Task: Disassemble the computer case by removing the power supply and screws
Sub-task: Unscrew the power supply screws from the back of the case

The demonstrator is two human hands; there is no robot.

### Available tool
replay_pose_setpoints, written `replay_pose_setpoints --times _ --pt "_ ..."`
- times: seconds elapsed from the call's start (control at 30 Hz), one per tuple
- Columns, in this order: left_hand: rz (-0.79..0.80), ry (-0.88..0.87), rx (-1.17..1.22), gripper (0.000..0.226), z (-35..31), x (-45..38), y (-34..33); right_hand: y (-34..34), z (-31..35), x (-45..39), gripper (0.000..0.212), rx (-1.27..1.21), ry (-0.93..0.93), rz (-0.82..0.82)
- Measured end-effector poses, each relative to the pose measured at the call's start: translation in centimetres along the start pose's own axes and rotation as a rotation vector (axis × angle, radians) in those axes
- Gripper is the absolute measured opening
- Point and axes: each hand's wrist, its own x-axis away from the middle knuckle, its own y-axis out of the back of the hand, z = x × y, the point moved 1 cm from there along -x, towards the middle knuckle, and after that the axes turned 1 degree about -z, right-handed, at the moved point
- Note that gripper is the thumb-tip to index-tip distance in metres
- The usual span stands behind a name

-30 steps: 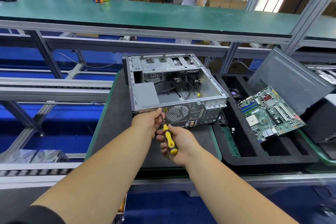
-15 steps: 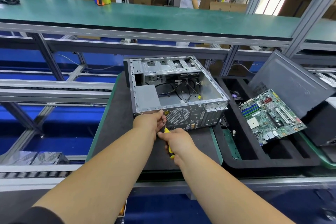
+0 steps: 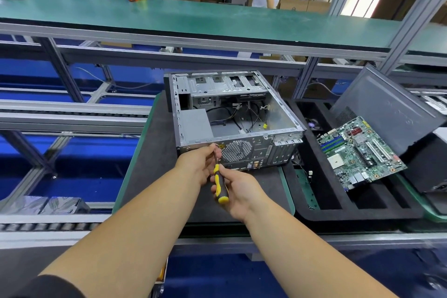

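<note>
The right hand [image 3: 238, 191], which half a second ago was covering the yellow screwdriver [image 3: 219, 182], is now showing its handle while grasping it, the left hand [image 3: 202, 159] is pinching the shaft against the computer case [image 3: 232, 118] mid-mat, likely loosening a power-supply screw.

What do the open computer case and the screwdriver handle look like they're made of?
The computer case looks like bare sheet metal: dull silver-grey, with stamped slots and a punched fan grille. The screwdriver handle seems to be moulded plastic or rubber, yellow with black grip strips; its thin dark shaft is probably steel.
</note>
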Motion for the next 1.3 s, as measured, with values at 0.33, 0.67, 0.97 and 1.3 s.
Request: replay_pose_setpoints --times 0.33,0.67,0.97,1.3 --pt "0.039 -0.009 -0.103 0.011 0.2 -0.2 0.5 0.4 -0.5 -1.1 0.025 0.418 0.272 -0.244" --pt "0.023 -0.045 -0.070 0.014 0.3 -0.3 0.3 0.3 0.4 -0.4 0.023 0.280 0.067 -0.059" --pt "0.011 -0.020 -0.119 0.014 0.1 0.3 0.3 0.6 0.3 0.0 0.028 0.174 -0.035 -0.010" --pt "0.001 0.047 0.044 0.021 -0.5 0.9 0.2 1.3 -0.5 -1.5 0.021 0.372 0.156 -0.129"
